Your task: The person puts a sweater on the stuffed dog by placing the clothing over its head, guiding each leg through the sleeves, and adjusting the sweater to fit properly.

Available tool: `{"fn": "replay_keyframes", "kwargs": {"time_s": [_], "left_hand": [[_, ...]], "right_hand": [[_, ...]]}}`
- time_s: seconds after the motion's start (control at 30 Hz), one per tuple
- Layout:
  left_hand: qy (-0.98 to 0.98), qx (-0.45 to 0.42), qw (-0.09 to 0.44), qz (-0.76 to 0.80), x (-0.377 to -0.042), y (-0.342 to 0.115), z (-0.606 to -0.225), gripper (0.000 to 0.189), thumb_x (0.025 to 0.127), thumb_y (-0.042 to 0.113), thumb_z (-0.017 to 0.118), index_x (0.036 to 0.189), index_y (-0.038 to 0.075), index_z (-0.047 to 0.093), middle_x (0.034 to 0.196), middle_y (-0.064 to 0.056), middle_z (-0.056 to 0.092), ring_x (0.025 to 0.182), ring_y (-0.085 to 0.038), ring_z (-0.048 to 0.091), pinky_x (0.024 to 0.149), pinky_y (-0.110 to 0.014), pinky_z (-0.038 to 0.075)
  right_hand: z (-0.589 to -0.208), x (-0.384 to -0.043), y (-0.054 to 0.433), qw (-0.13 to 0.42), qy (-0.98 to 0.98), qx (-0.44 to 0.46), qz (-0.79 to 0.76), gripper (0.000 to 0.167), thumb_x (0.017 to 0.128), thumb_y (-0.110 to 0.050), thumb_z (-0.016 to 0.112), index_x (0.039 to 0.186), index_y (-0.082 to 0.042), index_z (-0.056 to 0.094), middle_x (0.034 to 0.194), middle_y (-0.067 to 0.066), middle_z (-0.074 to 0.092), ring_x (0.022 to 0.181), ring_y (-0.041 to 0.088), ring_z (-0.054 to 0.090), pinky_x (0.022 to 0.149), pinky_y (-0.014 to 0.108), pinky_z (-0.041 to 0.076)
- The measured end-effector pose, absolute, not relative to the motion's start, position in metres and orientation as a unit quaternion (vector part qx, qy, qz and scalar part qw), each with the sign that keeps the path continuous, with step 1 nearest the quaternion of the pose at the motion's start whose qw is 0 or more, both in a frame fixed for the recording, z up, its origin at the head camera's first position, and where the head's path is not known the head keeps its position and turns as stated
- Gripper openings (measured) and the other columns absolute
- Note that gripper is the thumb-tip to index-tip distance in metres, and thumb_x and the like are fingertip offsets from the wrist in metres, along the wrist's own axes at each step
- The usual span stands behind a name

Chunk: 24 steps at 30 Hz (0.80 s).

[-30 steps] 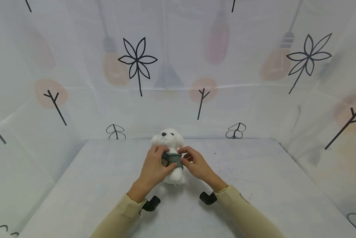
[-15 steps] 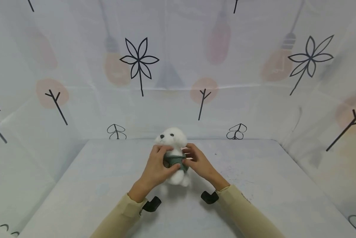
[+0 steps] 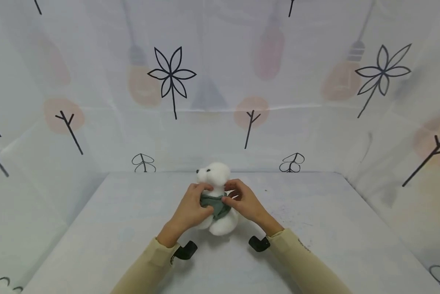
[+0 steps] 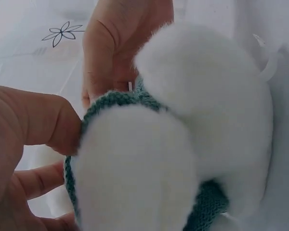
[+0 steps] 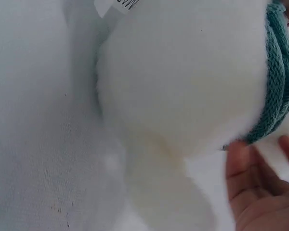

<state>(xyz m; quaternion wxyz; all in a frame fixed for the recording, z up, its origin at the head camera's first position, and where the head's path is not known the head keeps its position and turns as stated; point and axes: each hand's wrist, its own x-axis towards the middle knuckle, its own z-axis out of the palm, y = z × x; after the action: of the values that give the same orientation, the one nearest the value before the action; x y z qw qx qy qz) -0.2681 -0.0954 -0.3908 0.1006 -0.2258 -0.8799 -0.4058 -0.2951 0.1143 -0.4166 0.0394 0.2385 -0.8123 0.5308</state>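
A white plush dog (image 3: 218, 173) in a green knitted sweater (image 3: 217, 204) stands near the table's far edge, its snout toward the left. My left hand (image 3: 190, 208) grips its front side, thumb on the sweater and fingers curled behind. From the other side my right hand (image 3: 245, 202) holds the sweater's edge with curled fingers and thumb. Close up in the left wrist view, a white furry limb (image 4: 135, 168) covers much of the green knit (image 4: 209, 204). In the right wrist view the plush's round white body (image 5: 183, 77) fills the middle, and the right fingertips are slightly blurred.
A white cloth-covered table (image 3: 131, 245) spreads around the plush. Behind it rises a printed cloth backdrop (image 3: 212, 134) with plant and bulb drawings. Black wrist mounts (image 3: 186, 250) stick out below both sleeves. A white tag (image 5: 105, 6) hangs from the plush.
Between my hands the plush dog has turned, so its face swings from nearly frontal to leftward. It now sits slightly lower and more of its white rear shows. Both hands have barely shifted.
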Motion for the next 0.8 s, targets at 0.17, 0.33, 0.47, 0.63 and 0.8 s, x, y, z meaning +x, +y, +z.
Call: {"fn": "replay_keyframes", "kwargs": {"time_s": [0.17, 0.33, 0.47, 0.63, 0.8], "left_hand": [[-0.887, -0.224, 0.093, -0.394, -0.268, -0.095, -0.389, 0.046, 0.072, 0.008, 0.064, 0.117, 0.013, 0.058, 0.119, -0.015, 0.049, 0.093, -0.023, 0.049, 0.077, -0.039, 0.044], [-0.881, -0.230, 0.120, -0.395, -0.267, -0.095, -0.392, 0.040, 0.075, 0.009, 0.065, 0.115, 0.012, 0.059, 0.116, -0.015, 0.050, 0.094, -0.024, 0.050, 0.078, -0.042, 0.044], [-0.874, -0.248, 0.160, -0.386, -0.267, -0.093, -0.397, 0.036, 0.082, 0.016, 0.070, 0.116, 0.010, 0.058, 0.113, -0.017, 0.051, 0.097, -0.028, 0.053, 0.082, -0.045, 0.046], [-0.854, -0.270, 0.169, -0.411, -0.272, -0.094, -0.400, 0.034, 0.081, 0.012, 0.073, 0.112, 0.010, 0.059, 0.112, -0.015, 0.052, 0.099, -0.027, 0.052, 0.084, -0.047, 0.046], [-0.839, -0.289, 0.154, -0.434, -0.280, -0.096, -0.406, 0.033, 0.079, 0.004, 0.066, 0.111, 0.008, 0.059, 0.114, -0.013, 0.054, 0.102, -0.025, 0.052, 0.086, -0.047, 0.045]], "right_hand": [[-0.422, -0.296, 0.115, -0.026, -0.799, 0.208, 0.564, 0.046, 0.091, -0.032, 0.065, 0.130, -0.019, 0.043, 0.135, 0.011, 0.049, 0.120, 0.028, 0.053, 0.096, 0.048, 0.044], [-0.424, -0.296, 0.112, -0.029, -0.784, 0.202, 0.587, 0.043, 0.093, -0.024, 0.063, 0.131, -0.018, 0.044, 0.133, 0.012, 0.049, 0.115, 0.029, 0.056, 0.094, 0.045, 0.046], [-0.421, -0.294, 0.109, 0.029, -0.785, 0.221, 0.578, 0.039, 0.093, -0.011, 0.061, 0.128, -0.007, 0.046, 0.124, 0.020, 0.053, 0.105, 0.035, 0.059, 0.087, 0.045, 0.049], [-0.414, -0.288, 0.109, 0.115, -0.813, 0.227, 0.523, 0.034, 0.091, -0.010, 0.064, 0.122, -0.011, 0.051, 0.112, 0.012, 0.059, 0.095, 0.026, 0.063, 0.079, 0.040, 0.052], [-0.405, -0.282, 0.109, 0.168, -0.831, 0.230, 0.477, 0.030, 0.090, -0.013, 0.065, 0.117, -0.018, 0.055, 0.105, 0.002, 0.061, 0.087, 0.015, 0.064, 0.069, 0.031, 0.053]]}}
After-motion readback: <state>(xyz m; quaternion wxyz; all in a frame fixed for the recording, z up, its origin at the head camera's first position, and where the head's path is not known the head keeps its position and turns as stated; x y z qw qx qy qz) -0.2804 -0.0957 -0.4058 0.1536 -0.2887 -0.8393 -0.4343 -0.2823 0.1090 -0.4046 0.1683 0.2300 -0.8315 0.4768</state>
